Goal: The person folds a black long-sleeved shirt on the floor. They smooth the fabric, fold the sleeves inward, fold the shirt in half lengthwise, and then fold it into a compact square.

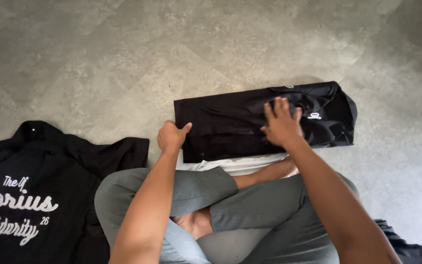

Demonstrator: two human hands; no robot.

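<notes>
Crossed legs (230, 205) nearest; left hand (172, 137) fingers pinched folded black shirt (230, 122) edge; right hand (282, 124) fingers spread flat atop. Risk: fold slipping beyond fingertips, fabric slack.

Black printed shirt (40, 195) cut off by left and bottom edges. Dark cloth (406, 247) at bottom right cropped by edge. White garment (240, 164) largely hidden under folded black shirt (240, 122) and knees.

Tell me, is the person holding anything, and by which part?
The left hand pinches the folded black garment at its left edge; the right hand only presses flat on top.
</notes>
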